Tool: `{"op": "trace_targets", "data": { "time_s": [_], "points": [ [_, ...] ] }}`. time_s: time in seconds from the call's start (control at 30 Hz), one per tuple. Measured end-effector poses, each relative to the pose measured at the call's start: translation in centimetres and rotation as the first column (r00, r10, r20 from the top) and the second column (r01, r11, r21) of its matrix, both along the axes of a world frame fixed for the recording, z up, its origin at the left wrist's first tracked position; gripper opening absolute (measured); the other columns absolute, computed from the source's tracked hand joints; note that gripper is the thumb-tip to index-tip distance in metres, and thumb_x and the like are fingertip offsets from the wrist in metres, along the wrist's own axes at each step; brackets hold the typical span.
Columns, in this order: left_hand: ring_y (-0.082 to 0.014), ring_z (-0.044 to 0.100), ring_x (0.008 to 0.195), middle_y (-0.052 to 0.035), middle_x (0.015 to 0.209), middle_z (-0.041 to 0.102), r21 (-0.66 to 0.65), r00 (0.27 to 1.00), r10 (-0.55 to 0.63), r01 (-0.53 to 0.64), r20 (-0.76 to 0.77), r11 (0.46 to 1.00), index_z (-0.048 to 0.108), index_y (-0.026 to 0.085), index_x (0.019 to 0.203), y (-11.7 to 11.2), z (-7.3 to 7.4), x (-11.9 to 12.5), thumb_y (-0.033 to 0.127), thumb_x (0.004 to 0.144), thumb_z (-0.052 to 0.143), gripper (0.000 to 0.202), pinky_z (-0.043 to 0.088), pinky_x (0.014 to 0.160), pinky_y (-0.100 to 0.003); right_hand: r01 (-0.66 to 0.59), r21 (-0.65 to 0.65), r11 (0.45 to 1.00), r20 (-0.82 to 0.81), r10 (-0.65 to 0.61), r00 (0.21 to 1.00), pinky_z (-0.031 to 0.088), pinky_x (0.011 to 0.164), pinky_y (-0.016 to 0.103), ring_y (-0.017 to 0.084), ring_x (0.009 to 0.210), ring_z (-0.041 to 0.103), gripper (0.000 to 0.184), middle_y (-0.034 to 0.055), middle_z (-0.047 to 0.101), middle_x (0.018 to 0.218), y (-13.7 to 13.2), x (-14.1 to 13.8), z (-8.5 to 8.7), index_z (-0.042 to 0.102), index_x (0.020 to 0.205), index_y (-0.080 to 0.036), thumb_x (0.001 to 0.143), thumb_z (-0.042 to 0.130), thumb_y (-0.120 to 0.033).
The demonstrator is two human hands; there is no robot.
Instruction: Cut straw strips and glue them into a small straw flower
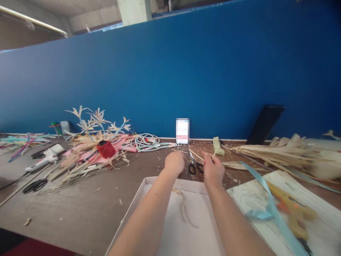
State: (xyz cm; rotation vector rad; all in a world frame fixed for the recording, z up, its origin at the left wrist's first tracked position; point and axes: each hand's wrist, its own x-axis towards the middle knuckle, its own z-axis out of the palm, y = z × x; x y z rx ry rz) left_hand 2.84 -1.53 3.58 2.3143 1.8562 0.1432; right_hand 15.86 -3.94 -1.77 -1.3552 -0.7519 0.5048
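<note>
1. Pale green material, a small curled piece (218, 146), sits just beyond the fingertips of your right hand (213, 168); a thin pale strip (215, 153) runs between the two, though you cannot tell from here whether strip and piece are joined.
2. Your right hand is nearly closed, thumb and fingers pinched on that strip.
3. Your left hand (175, 164) is curled with its back upward; its fingertips are hidden, so you cannot tell whether it grips anything.
4. Between your hands lie black-handled scissors (192, 168), with a slender pale stick (196, 155) slanting by the blades towards your right thumb.
5. Beneath your forearms is a white box (151, 181) holding a few dried strands (183, 206).
6. Beyond your left hand, a lit screen (182, 132) stands near the blue wall (170, 78).
7. To the left of your left hand are coiled pale cord (146, 143), a red spool (106, 149) and, farther out, a white glue gun (45, 159).
8. To the right of your right hand, a yellow glue gun (293, 209) rests on printed paper (285, 179), a light blue ribbon (274, 206) beside it and straw-coloured strands (277, 155) beyond.
</note>
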Motion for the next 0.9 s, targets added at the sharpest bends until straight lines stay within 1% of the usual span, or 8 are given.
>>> {"op": "trace_targets", "data": {
  "time_s": [0.1,0.17,0.3,0.43,0.6,0.7,0.8,0.9],
  "points": [
    [-0.0202,0.062,0.084,-0.0113,0.091,0.066,0.005,0.987,-0.076,0.077,-0.143,0.997,0.066,0.017,0.092,1.0,0.3,1.2,0.017,0.073,0.05,0.025,0.048,0.074,-0.028,-0.002,0.019,1.0,-0.019,0.002,1.0,0.032,0.047,0.024,0.012,0.048,0.044,0.05,0.0011,0.056,0.055,0.0,0.0,0.1,0.069,0.092,-0.01,0.068,0.054,-0.051],
    [-0.0203,0.062,0.084,-0.0115,0.093,0.066,0.007,0.972,-0.128,0.132,-0.199,0.991,0.066,0.017,0.094,1.4,0.5,1.5,0.015,0.071,0.052,0.027,0.048,0.074,-0.029,-0.006,0.023,1.0,-0.02,0.007,1.0,0.032,0.047,0.024,0.012,0.048,0.044,0.049,0.0011,0.056,0.055,0.0,0.0,0.1,0.069,0.091,-0.01,0.068,0.054,-0.051],
    [-0.0211,0.061,0.086,-0.0123,0.092,0.066,-0.005,0.936,-0.24,0.247,-0.258,0.969,0.067,0.016,0.089,2.0,0.5,1.7,0.014,0.07,0.055,0.023,0.047,0.077,-0.028,-0.02,0.004,1.0,-0.021,0.02,1.0,0.032,0.048,0.024,0.012,0.049,0.045,0.05,0.0009,0.057,0.054,0.1,0.0,0.1,0.07,0.089,-0.011,0.067,0.054,-0.052],
    [-0.0252,0.059,0.092,-0.0169,0.09,0.066,-0.023,0.875,-0.35,0.363,-0.334,0.931,0.068,0.011,0.087,2.2,0.2,2.5,0.012,0.071,0.056,0.02,0.045,0.083,-0.033,-0.04,0.002,0.999,-0.009,0.04,0.999,0.033,0.049,0.024,0.013,0.05,0.046,0.05,0.001,0.056,0.053,0.1,-0.1,0.2,0.07,0.087,-0.01,0.067,0.054,-0.053],
    [-0.0262,0.057,0.097,-0.0161,0.098,0.065,-0.091,0.791,-0.467,0.472,-0.397,0.877,0.068,0.012,0.086,3.0,0.0,2.9,0.01,0.066,0.062,0.021,0.044,0.085,-0.033,-0.043,0.001,0.999,-0.004,0.043,0.999,0.034,0.049,0.024,0.013,0.05,0.046,0.047,0.0006,0.056,0.053,-0.1,-0.1,0.3,0.07,0.085,-0.011,0.067,0.055,-0.051],
    [-0.0273,0.06,0.09,-0.0159,0.091,0.066,-0.145,0.785,-0.469,0.451,-0.406,0.881,0.068,0.012,0.083,3.7,0.7,1.8,0.014,0.064,0.064,0.019,0.047,0.079,-0.034,0.007,0.021,1.0,-0.043,-0.006,0.999,0.033,0.047,0.024,0.012,0.049,0.045,0.046,0.0003,0.056,0.054,0.0,0.2,0.2,0.07,0.088,-0.011,0.067,0.055,-0.05],
    [-0.0267,0.061,0.089,-0.0167,0.094,0.066,-0.147,0.834,-0.397,0.37,-0.382,0.917,0.067,0.011,0.086,4.0,1.6,0.5,0.014,0.067,0.059,0.02,0.049,0.076,-0.034,0.065,0.05,0.997,-0.114,-0.059,0.992,0.031,0.044,0.023,0.01,0.045,0.041,0.046,-0.0011,0.054,0.054,0.2,0.6,0.0,0.068,0.092,-0.012,0.068,0.055,-0.049],
    [-0.0276,0.06,0.091,-0.0196,0.093,0.065,-0.13,0.87,-0.329,0.302,-0.368,0.944,0.065,0.009,0.092,3.8,2.2,0.3,0.011,0.069,0.056,0.025,0.049,0.075,-0.035,0.107,0.069,0.992,-0.175,-0.093,0.98,0.028,0.041,0.023,0.008,0.042,0.037,0.046,-0.0024,0.052,0.054,0.5,1.0,-0.2,0.067,0.094,-0.012,0.069,0.054,-0.048]
  ]
}}
